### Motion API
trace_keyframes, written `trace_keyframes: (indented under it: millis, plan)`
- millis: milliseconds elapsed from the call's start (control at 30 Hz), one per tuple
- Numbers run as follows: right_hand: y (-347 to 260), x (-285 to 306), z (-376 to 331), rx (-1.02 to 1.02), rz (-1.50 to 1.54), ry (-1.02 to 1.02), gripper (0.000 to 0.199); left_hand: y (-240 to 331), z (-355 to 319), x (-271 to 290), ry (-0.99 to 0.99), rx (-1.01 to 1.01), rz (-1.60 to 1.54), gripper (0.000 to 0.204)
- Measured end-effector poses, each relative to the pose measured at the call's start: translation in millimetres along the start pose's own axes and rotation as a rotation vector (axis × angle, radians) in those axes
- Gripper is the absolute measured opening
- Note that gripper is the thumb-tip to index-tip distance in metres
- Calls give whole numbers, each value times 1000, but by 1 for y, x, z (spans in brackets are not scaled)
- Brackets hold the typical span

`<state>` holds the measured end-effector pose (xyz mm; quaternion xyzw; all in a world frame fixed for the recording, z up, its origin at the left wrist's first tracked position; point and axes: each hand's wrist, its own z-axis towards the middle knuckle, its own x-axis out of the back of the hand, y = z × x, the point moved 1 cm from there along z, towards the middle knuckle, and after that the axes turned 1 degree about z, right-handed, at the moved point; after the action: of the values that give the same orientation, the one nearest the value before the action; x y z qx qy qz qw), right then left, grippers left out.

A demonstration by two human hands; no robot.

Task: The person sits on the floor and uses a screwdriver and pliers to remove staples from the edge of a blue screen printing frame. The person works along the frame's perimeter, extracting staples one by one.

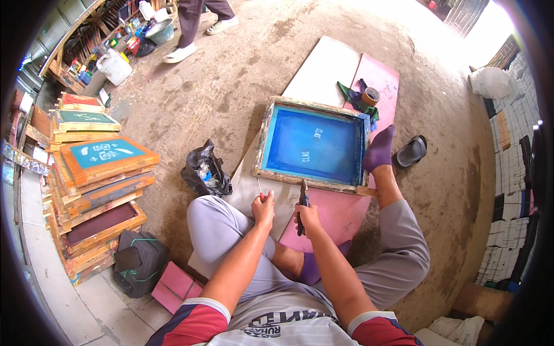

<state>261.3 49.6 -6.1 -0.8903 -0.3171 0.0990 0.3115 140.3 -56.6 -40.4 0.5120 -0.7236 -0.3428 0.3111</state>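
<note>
A wooden screen-printing frame with blue mesh and small pale lettering lies flat in front of me. My left hand is closed around a thin tool with a red handle, probably a screwdriver; its slim shaft points toward the frame's near left corner. In my right hand are dark pliers, jaws pointing up at the frame's near edge. Whether the jaws touch the wood or grip anything, I cannot tell. White and pink boards lie beneath the frame.
A black plastic bag sits left of the frame. Brown tape and dark green cloth lie beyond it. Stacked printing frames stand at left, a sandal at right. Another person's legs show at the far left.
</note>
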Motion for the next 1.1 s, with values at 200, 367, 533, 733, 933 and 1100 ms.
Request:
trace_keyframes:
  millis: [200, 367, 533, 733, 933, 1100]
  plan:
    - [-4, 19, -2, -109, 289, -244, 26, 4, -5, 0, -64, 22, -47, 32]
    - [20, 23, -14, -53, 38, -355, 33, 5, -9, -1, -186, 48, -55, 29]
    - [26, 10, -27, -96, -125, -448, 36, 1, -10, -2, -212, 23, -56, 25]
    - [22, 5, -30, -90, -128, -446, 39, -2, -7, -1, -138, -33, 33, 23]
    - [14, 8, -32, -74, -148, -452, 42, -1, -8, -3, -176, -35, 46, 26]
    - [14, 4, -27, -87, -146, -477, 41, 1, -8, -2, -151, -6, 34, 27]
